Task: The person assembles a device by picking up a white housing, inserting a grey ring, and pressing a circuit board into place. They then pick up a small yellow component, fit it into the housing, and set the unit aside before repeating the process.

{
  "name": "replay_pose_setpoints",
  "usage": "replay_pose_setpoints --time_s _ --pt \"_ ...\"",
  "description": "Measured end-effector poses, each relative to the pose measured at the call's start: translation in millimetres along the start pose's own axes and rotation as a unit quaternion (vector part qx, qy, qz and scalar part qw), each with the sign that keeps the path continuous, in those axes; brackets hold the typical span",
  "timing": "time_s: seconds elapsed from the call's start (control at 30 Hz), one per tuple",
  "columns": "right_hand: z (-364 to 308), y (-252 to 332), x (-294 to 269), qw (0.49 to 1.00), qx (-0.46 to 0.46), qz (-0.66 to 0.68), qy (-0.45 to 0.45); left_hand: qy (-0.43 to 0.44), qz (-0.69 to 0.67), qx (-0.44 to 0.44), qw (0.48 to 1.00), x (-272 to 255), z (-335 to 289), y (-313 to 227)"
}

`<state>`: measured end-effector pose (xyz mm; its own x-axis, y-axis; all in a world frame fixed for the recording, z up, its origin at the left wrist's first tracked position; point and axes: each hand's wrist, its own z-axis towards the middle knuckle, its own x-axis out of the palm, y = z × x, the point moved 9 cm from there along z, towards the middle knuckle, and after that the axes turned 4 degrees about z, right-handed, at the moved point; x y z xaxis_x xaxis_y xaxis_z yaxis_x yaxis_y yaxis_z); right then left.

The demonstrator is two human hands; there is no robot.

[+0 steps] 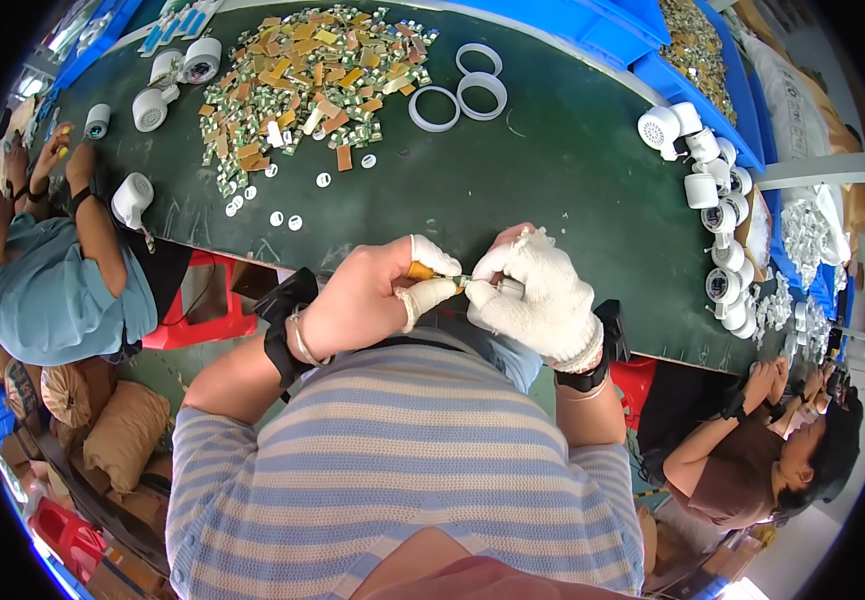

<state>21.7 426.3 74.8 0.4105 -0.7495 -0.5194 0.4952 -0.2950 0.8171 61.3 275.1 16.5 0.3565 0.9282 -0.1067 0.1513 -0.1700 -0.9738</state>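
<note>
In front of my chest, at the table's near edge, my left hand (367, 290) pinches a small green circuit board (461, 282) between thumb and forefinger, both capped with white finger covers. An orange-brown strip (419, 270) shows between those fingers. My right hand (544, 300), in a white knitted glove, is closed with its fingertips at the board's right end. Whether it grips the board or a finer part there is hidden by the fingers. Beyond my hands lies a heap of small green boards and orange-brown pieces (312, 85).
Small white discs (324, 180) are scattered before the heap, and white rings (434, 109) lie right of it. White round housings (722, 215) line the table's right side below blue bins (592, 35). Co-workers sit left (62, 280) and right (722, 470). Another housing (133, 199) stands at left.
</note>
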Motion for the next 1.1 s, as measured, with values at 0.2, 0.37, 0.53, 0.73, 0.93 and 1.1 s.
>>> replay_pose_setpoints --time_s 0.2,0.37,0.53,0.73,0.93,1.1 --pt "-4.4 -0.1 -0.4 1.0 0.017 0.001 -0.018 -0.039 0.002 0.027 0.999 5.4 -4.4 5.7" --pt "-5.5 -6.0 -3.8 0.999 0.037 0.015 0.013 -0.038 0.0 -0.003 0.999 -1.4 -6.1 8.0" --pt "-1.6 -0.3 -0.3 1.0 -0.007 0.009 0.027 -0.031 -0.03 0.015 0.999 4.3 -7.4 2.8" --pt "-0.6 -7.2 -1.3 0.999 0.009 0.053 -0.009 -0.025 0.013 0.033 0.999 5.3 -8.3 -2.0" --pt "0.9 1.7 3.6 1.0 -0.007 0.009 0.018 -0.027 0.029 0.025 0.999 3.6 -9.0 -3.9" --pt "-1.2 0.8 -0.7 1.0 -0.008 0.0 0.003 -0.026 0.0 0.011 1.0 -2.9 -4.1 7.8"
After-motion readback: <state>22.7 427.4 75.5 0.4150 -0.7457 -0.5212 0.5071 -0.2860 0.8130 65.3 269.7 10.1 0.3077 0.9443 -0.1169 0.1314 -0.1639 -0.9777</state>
